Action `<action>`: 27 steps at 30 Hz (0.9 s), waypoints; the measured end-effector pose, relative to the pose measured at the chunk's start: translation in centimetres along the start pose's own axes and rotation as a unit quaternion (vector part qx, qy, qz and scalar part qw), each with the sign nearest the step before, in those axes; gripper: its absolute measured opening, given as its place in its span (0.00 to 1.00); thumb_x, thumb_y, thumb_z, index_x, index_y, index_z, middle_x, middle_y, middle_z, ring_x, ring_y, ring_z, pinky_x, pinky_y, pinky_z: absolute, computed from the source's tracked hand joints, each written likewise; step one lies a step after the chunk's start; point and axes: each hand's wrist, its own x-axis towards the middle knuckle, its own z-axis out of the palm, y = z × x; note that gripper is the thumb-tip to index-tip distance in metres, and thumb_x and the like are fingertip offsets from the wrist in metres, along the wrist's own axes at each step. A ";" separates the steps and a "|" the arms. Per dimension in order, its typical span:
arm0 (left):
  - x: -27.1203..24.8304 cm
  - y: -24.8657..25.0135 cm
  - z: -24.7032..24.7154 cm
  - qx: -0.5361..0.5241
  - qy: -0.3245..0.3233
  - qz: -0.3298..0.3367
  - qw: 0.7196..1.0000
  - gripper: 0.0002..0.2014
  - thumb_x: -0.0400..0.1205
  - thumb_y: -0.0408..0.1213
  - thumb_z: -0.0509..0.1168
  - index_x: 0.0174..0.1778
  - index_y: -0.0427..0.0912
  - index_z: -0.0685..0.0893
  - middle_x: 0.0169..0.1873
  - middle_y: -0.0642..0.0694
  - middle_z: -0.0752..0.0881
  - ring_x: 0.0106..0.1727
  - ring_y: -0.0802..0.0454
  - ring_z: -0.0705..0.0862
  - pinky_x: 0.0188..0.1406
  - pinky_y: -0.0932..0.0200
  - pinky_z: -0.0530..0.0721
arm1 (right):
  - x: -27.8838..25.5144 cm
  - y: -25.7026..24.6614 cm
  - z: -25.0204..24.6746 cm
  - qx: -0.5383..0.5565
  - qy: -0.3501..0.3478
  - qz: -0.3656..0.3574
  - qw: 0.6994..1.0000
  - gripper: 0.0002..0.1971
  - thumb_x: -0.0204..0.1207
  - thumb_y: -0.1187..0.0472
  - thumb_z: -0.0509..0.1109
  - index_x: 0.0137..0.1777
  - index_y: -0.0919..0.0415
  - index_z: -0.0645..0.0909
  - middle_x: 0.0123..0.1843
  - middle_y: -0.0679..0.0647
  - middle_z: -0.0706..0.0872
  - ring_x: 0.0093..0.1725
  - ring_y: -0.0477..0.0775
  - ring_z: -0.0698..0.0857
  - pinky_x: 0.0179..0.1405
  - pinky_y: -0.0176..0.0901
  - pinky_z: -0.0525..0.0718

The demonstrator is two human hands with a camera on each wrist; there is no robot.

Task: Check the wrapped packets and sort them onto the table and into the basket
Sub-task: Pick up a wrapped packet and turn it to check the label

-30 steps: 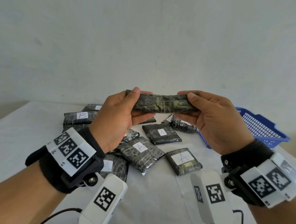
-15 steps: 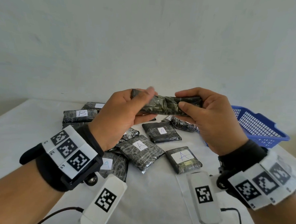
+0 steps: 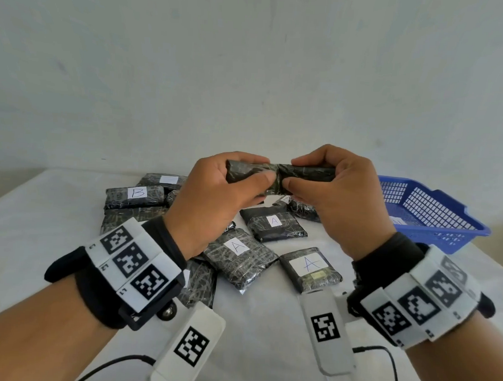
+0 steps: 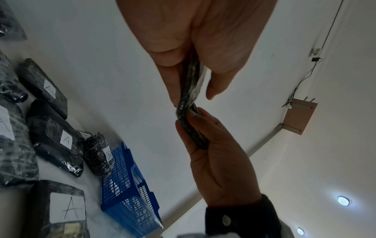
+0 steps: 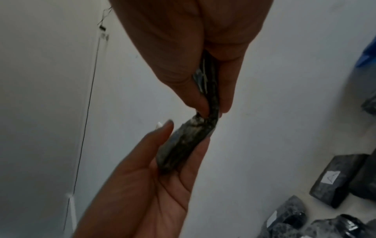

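Both the left hand (image 3: pixel 215 194) and right hand (image 3: pixel 340 195) grasp one packet (image 3: pixel 277 175), its long axis crosswise between them above the table (image 3: pixel 23 236), the basket (image 3: pixel 435 211) nearer the right.

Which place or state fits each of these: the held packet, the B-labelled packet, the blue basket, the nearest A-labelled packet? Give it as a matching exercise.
Things:
1. held packet
2. B-labelled packet
3. blue basket
4. nearest A-labelled packet

Places or states:
a. far left of the pile on the table
b. raised, in the grip of left hand and right hand
c. table's right side
d. flat between the wrists

Pairs: 1-b, 2-a, 3-c, 4-d
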 end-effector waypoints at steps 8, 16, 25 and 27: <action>0.1 -0.3 -0.1 0.029 0.004 0.015 0.999 0.08 0.86 0.27 0.68 0.57 0.38 0.91 0.51 0.39 0.94 0.53 0.48 0.94 0.51 0.55 0.93 | 0.0 0.2 0.7 -0.015 0.025 -0.011 1.000 0.08 0.72 0.66 0.85 0.41 0.58 0.88 0.37 0.57 0.93 0.39 0.67 0.94 0.41 0.67 0.94; -0.2 -0.2 0.0 0.070 0.015 0.049 0.996 0.09 0.81 0.28 0.76 0.55 0.42 0.92 0.45 0.45 0.95 0.47 0.50 0.95 0.51 0.55 0.93 | 0.2 -0.3 1.1 0.008 0.054 -0.001 0.998 0.10 0.72 0.64 0.86 0.37 0.57 0.87 0.36 0.56 0.92 0.40 0.66 0.94 0.41 0.68 0.94; 0.0 -0.2 -0.6 0.024 0.037 0.032 0.999 0.08 0.79 0.25 0.77 0.51 0.40 0.92 0.44 0.42 0.95 0.48 0.44 0.95 0.49 0.53 0.94 | 0.1 -0.8 0.9 -0.062 -0.028 -0.022 0.997 0.12 0.69 0.66 0.88 0.46 0.57 0.88 0.39 0.50 0.93 0.35 0.48 0.89 0.38 0.47 0.91; 0.0 -0.4 -0.5 0.027 0.052 0.029 0.998 0.08 0.78 0.24 0.77 0.50 0.39 0.92 0.42 0.41 0.95 0.45 0.45 0.95 0.46 0.54 0.94 | 0.0 -0.9 1.1 -0.094 -0.024 -0.038 0.995 0.11 0.69 0.66 0.87 0.45 0.56 0.88 0.38 0.49 0.93 0.33 0.46 0.88 0.34 0.45 0.90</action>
